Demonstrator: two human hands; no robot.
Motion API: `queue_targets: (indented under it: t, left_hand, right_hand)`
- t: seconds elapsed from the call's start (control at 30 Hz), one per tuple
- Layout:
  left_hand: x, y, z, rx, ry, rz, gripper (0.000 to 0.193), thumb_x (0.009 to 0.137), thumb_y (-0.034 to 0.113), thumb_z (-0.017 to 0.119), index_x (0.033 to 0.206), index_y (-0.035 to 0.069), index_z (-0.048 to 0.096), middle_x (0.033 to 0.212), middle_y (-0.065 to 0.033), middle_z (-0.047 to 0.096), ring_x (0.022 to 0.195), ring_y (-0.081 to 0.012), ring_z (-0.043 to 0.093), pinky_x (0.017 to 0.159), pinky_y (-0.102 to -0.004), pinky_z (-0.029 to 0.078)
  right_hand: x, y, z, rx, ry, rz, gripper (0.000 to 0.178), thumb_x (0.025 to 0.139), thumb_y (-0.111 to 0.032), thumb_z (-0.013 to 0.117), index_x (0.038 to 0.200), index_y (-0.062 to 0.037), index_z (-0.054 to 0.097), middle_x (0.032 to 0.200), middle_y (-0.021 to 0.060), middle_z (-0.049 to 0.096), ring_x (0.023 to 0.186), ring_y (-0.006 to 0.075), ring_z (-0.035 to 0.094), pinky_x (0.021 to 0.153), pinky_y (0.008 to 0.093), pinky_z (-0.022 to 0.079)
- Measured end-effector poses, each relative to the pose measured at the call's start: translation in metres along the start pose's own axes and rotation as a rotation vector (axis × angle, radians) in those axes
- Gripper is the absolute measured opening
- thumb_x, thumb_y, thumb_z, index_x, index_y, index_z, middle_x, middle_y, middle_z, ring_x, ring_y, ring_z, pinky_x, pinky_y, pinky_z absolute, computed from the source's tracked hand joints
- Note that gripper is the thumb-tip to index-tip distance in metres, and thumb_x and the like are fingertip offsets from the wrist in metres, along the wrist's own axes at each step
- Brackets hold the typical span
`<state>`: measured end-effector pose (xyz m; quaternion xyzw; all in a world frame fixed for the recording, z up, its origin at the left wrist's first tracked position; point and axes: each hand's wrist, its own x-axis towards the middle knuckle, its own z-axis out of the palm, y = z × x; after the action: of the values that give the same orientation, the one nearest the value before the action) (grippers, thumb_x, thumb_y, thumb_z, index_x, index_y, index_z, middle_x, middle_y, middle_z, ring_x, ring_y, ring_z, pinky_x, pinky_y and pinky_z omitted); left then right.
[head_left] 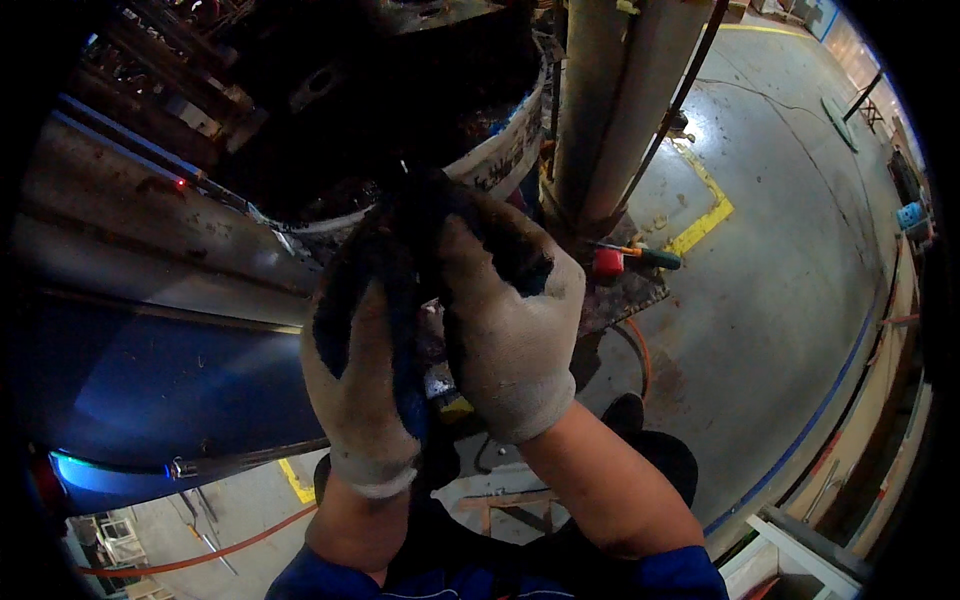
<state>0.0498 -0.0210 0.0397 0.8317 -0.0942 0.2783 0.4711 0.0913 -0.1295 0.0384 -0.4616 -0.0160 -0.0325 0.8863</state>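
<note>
Head view: a wide, white-walled tub (505, 155), dark inside, stands ahead. By its near rim, gloved left hand (362, 375) and right hand (512, 320) are close together, darkened fingers (448, 205) pointing forward; whether they clasp anything cannot be told. Forearms (610, 480) angle inward from below.
</note>
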Motion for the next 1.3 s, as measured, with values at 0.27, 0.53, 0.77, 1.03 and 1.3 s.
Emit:
queue_targets:
  t: [0.27, 0.53, 0.77, 1.03, 1.3]
  left_hand:
    - [0.005, 0.025, 0.005, -0.434, 0.045, -0.419, 0.038, 0.1, 0.013, 0.058, 0.133, -0.004, 0.059, 0.121, -0.0151, 0.068, 0.109, -0.022, 0.065, 0.093, -0.034, 0.052]
    - [0.012, 0.02, 0.006, -0.333, 0.195, -0.373, 0.038, 0.091, 0.002, 0.067, 0.128, -0.005, 0.061, 0.123, -0.014, 0.067, 0.109, -0.0203, 0.064, 0.09, -0.0326, 0.053]
    - [0.018, 0.007, 0.004, 0.195, 0.188, 0.152, 0.039, 0.078, -0.001, 0.075, 0.116, 0.001, 0.07, 0.115, -0.0182, 0.068, 0.103, -0.0317, 0.068, 0.089, -0.0384, 0.055]
    - [0.026, 0.018, -0.002, 0.25, 0.114, 0.154, 0.036, 0.075, 0.003, 0.077, 0.111, 0.004, 0.071, 0.111, -0.0175, 0.065, 0.097, -0.0361, 0.066, 0.081, -0.0426, 0.055]
    - [0.025, 0.013, -0.001, 0.32, 0.166, 0.214, 0.042, 0.074, 0.005, 0.076, 0.115, 0.005, 0.068, 0.11, -0.0181, 0.064, 0.1, -0.0371, 0.063, 0.087, -0.0452, 0.051]
  right_hand:
    - [0.016, 0.001, -0.017, -0.59, -0.167, -0.548, 0.031, 0.086, -0.007, 0.068, 0.117, -0.0019, 0.069, 0.107, 0.0198, 0.069, 0.089, 0.0327, 0.072, 0.079, 0.0386, 0.058]
    - [0.02, -0.019, -0.021, -1.035, -0.344, -0.754, 0.045, 0.083, -0.003, 0.064, 0.128, -0.0017, 0.063, 0.116, 0.0221, 0.063, 0.102, 0.0432, 0.065, 0.086, 0.0469, 0.056]
    - [0.015, -0.036, -0.017, -0.787, -0.411, -0.42, 0.048, 0.088, 0.001, 0.059, 0.135, -0.0009, 0.06, 0.126, 0.0231, 0.059, 0.11, 0.0361, 0.064, 0.095, 0.0423, 0.053]
    - [0.008, -0.033, -0.013, -0.182, -0.24, -0.006, 0.037, 0.099, 0.0, 0.056, 0.135, 0.0039, 0.059, 0.125, 0.0135, 0.065, 0.113, 0.0195, 0.062, 0.097, 0.0333, 0.052]
    - [0.005, -0.016, -0.015, 0.048, -0.036, 0.287, 0.027, 0.098, -0.011, 0.067, 0.121, 0.0036, 0.065, 0.111, 0.0083, 0.071, 0.098, 0.015, 0.066, 0.088, 0.0298, 0.054]
